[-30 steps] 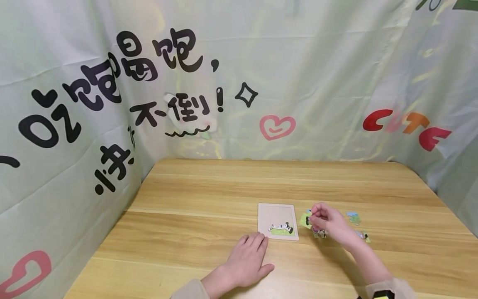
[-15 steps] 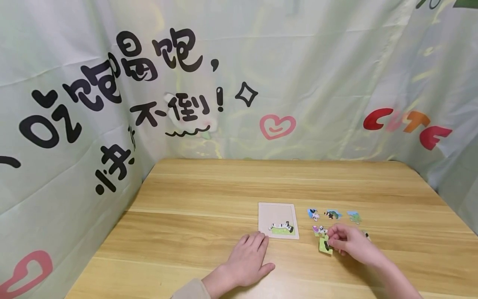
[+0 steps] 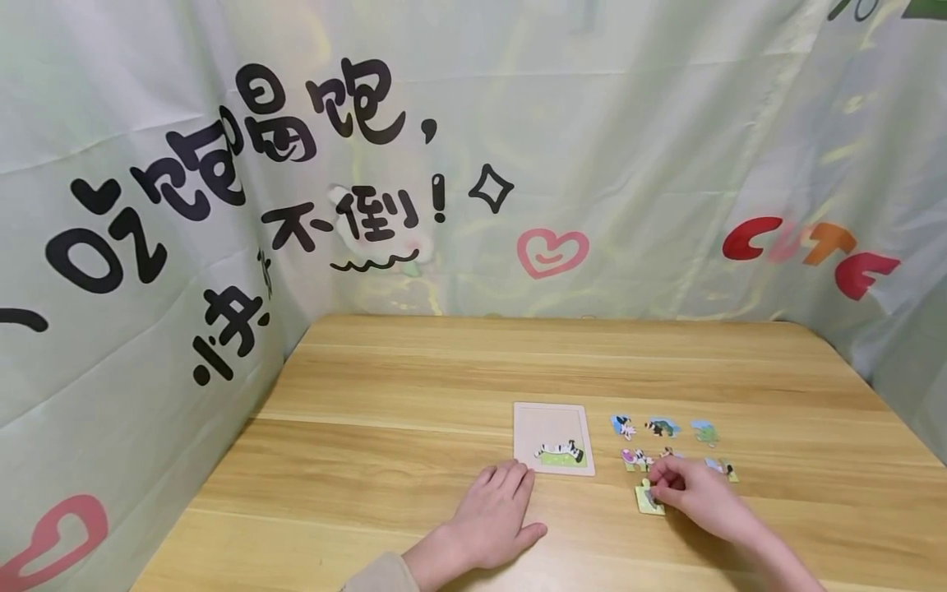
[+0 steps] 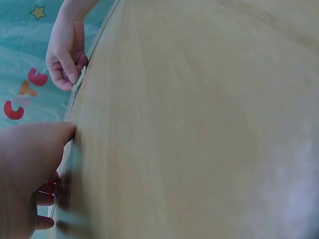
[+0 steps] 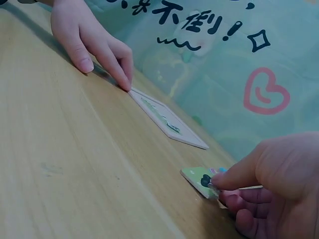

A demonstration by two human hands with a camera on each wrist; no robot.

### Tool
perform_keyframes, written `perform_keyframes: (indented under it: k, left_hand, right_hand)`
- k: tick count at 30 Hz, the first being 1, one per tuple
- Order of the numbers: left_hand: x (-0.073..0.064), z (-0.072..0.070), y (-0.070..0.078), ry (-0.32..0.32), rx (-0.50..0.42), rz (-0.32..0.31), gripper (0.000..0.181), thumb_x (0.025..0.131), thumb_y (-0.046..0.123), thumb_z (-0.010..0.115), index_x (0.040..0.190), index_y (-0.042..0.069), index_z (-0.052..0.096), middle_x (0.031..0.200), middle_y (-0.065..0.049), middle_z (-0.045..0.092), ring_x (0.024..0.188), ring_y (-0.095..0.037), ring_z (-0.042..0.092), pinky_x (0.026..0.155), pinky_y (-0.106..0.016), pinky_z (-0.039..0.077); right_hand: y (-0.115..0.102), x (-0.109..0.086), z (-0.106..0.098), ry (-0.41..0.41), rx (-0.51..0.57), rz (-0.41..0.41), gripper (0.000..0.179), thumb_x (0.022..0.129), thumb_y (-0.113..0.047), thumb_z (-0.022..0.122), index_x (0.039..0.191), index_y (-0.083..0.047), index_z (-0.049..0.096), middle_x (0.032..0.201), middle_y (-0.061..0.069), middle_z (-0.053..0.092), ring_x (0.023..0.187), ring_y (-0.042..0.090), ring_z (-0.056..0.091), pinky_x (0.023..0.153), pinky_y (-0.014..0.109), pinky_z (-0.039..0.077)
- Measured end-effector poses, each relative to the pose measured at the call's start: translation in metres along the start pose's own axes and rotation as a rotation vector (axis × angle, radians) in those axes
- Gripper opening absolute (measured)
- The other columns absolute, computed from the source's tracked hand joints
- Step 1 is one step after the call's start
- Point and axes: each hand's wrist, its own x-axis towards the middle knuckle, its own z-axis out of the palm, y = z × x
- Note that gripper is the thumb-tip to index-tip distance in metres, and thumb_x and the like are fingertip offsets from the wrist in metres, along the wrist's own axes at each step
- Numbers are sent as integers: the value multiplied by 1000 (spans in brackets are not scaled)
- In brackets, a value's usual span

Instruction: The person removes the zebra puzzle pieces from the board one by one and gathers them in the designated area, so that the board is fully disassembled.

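Observation:
My left hand [image 3: 494, 518] lies flat on the table, its fingertips touching the near left corner of a pale puzzle tray [image 3: 538, 423]. Inside that tray, at the lower right, is a puzzle piece [image 3: 560, 454] with black-and-white stripes on green. Between thumb and fingers, my right hand [image 3: 699, 493] pinches a green puzzle piece [image 3: 645, 500] with a dark patch, to the right of the tray. In the right wrist view this green piece [image 5: 195, 180] is tilted close to the tabletop; the fingers cover its right part.
Loose puzzle pieces lie right of the tray in two rows: a blue one [image 3: 623, 425], a dark and green one [image 3: 662, 427], a blue-green one [image 3: 705, 432], a pink and white one [image 3: 635, 458] and others partly behind my hand. Printed cloth [image 3: 629, 164] hangs behind the wooden table [image 3: 414, 370].
My right hand has carried the green puzzle piece from beside the tray rightward and nearer to me, below the rows, uncovering upper-row pieces. The left hand has stayed in place.

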Motion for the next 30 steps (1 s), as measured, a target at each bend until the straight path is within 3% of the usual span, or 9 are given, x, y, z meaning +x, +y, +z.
perform_keyframes:
  k: [4,11,16,25,30]
  left_hand:
    - [0,0,0,-8,5,-4,70,94,57,31,137,4,41,136,-8,39,129,-21,33,104,-37,29]
    - [0,0,1,-12,1,-6,70,93,57,32,137,4,42,135,-8,39,128,-21,34,104,-37,29]
    - [1,0,1,-6,1,-6,69,93,57,33,136,4,42,135,-8,40,128,-21,34,104,-37,29]
    - [1,-1,1,-5,1,-5,70,93,57,32,137,3,42,135,-8,40,128,-21,34,104,-37,29]
    - [1,-1,1,-6,4,-2,70,93,57,32,136,3,42,135,-8,40,128,-22,34,104,-37,29]
  right_hand:
    - [1,-1,0,-20,-4,-4,12,80,-13,71,84,-9,60,72,-5,52,64,1,44,57,22,40]
    - [-1,-3,-1,-77,-2,4,31,70,-21,78,91,-7,60,79,-1,49,70,4,43,60,22,39]
    - [-4,-3,0,-51,-47,10,30,70,-22,78,90,-9,61,79,-3,49,69,4,42,60,23,39]
    - [-3,-2,-1,-72,15,10,29,72,-21,78,90,-6,60,80,-1,51,70,5,45,61,23,41]
    - [-2,-2,-1,-72,-18,8,29,70,-19,79,87,-7,59,78,-1,50,70,6,44,60,23,40]
